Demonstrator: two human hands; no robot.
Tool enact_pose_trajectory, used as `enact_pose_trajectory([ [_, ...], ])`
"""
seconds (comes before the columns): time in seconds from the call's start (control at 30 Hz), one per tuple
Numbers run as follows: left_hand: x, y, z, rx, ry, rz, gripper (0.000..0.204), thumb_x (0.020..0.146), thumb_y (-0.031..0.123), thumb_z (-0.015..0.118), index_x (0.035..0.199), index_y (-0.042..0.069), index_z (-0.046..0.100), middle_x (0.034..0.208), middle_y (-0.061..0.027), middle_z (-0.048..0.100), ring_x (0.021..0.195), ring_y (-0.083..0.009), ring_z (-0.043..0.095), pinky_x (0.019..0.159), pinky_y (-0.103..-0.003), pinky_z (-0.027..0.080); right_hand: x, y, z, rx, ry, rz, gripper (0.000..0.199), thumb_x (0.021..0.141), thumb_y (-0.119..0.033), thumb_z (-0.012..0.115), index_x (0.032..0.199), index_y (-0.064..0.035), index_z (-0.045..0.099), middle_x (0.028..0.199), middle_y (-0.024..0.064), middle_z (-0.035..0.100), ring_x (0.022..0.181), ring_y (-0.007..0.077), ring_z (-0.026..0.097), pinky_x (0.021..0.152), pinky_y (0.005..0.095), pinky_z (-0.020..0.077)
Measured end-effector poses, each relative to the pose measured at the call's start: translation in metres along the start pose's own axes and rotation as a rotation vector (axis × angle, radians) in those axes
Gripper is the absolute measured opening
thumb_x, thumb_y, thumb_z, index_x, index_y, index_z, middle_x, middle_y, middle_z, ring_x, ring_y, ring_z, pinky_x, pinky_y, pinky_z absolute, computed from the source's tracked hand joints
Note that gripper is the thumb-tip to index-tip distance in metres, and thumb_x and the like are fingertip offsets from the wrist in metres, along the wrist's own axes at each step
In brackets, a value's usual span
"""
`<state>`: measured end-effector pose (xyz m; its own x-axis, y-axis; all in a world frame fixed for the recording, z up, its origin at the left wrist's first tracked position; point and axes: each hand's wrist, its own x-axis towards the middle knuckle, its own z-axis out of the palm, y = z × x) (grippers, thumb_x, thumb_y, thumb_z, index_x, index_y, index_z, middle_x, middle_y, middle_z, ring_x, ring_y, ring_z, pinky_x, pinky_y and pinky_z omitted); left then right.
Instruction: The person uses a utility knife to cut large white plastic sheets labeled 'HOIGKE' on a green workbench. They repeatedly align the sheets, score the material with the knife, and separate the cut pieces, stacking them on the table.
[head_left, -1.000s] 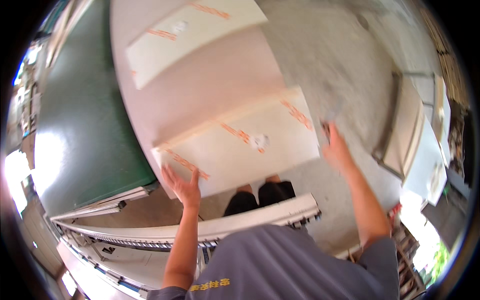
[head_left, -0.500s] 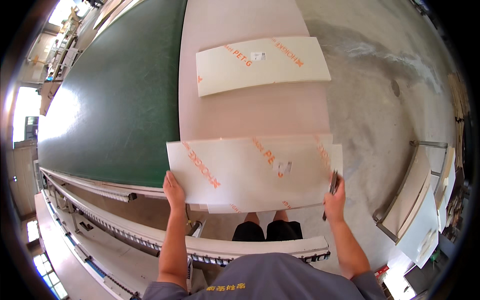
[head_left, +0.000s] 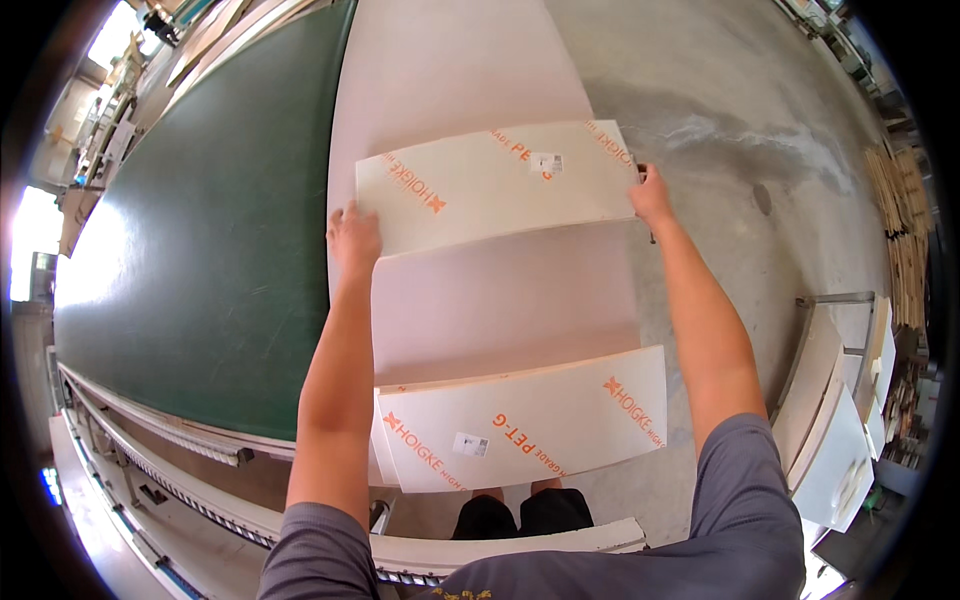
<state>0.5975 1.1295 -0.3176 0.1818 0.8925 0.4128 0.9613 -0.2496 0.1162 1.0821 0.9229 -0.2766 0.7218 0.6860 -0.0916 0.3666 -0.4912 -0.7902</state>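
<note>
A white rectangular panel (head_left: 470,205) with orange print and a small white label lies across the long pale surface, farther from me. My left hand (head_left: 354,238) is at its left edge, fingers apart and slightly blurred, the thumb by the panel. At its right edge is my right hand (head_left: 652,197), closed around a slim dark tool whose ends just show; the kind is hard to tell. Those fingers also touch the panel's edge. Nearer my body lies another white panel (head_left: 540,420) with similar print, its front edge above my legs. More sheet edges show along its far and left sides.
To the left is a broad dark green table surface (head_left: 220,230). White rails (head_left: 180,475) run along the near left side. A rack with leaning boards (head_left: 840,400) stands at the right, and stacked brown strips (head_left: 900,240) lie beyond it on the concrete floor.
Both hands have moved away from my body with the upper near panel, which now lies where the far panel was. Another printed panel is uncovered nearer me. My left fingers have spread.
</note>
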Motion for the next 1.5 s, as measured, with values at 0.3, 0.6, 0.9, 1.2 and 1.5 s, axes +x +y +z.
enact_pose_trajectory([
  [0.3,-0.042,-0.017,0.014,-0.361,-0.229,-0.039,0.066,0.093,0.031,0.065,0.146,-0.005,0.045,0.125,-0.0319,0.063,0.112,-0.0447,0.063,0.101,-0.05,0.048,-0.04,0.042,0.002,-0.123,0.01,-0.13,0.056,0.082,-0.005,0.056,0.138,-0.0034,0.054,0.11,0.0194,0.068,0.08,0.0268,0.067,0.064,0.0393,0.0545],
  [0.6,-0.146,0.035,-0.1,-0.311,-0.369,0.228,0.072,0.095,0.031,0.067,0.154,0.003,0.037,0.161,-0.0212,0.032,0.149,-0.0375,0.029,0.122,-0.047,0.027,-0.179,0.054,-0.122,-0.148,-0.21,-0.1,0.063,0.085,0.001,0.051,0.147,-0.0117,0.05,0.146,0.0154,0.055,0.125,0.0271,0.06,0.098,0.0353,0.0496],
  [0.9,-0.332,0.179,-0.191,-0.311,-0.684,0.645,0.08,0.087,0.04,0.072,0.156,0.019,0.04,0.166,-0.0206,0.018,0.151,-0.0503,0.012,0.123,-0.06,0.011,-0.297,0.036,-0.195,-0.589,-0.564,0.033,0.07,0.081,0.009,0.05,0.146,-0.0159,0.053,0.155,0.0021,0.048,0.13,0.0278,0.055,0.104,0.0374,0.0485],
  [1.2,-0.337,0.183,-0.19,-0.265,-0.656,0.644,0.076,0.087,0.039,0.069,0.155,0.02,0.041,0.166,-0.0199,0.019,0.152,-0.0493,0.013,0.123,-0.06,0.012,-0.266,0.02,-0.166,-0.751,-0.715,0.083,0.055,0.083,0.01,0.046,0.132,-0.0117,0.062,0.123,0.0111,0.067,0.109,0.035,0.063,0.085,0.0432,0.053],
  [1.5,-0.338,0.182,-0.189,-0.284,-0.64,0.637,0.076,0.087,0.038,0.068,0.156,0.02,0.041,0.166,-0.0198,0.02,0.151,-0.0491,0.014,0.123,-0.059,0.013,-0.274,0.045,-0.164,-0.926,-0.848,-0.032,0.049,0.085,0.009,0.048,0.124,-0.0141,0.068,0.112,0.0161,0.07,0.102,0.0385,0.064,0.081,0.0457,0.0534],
])
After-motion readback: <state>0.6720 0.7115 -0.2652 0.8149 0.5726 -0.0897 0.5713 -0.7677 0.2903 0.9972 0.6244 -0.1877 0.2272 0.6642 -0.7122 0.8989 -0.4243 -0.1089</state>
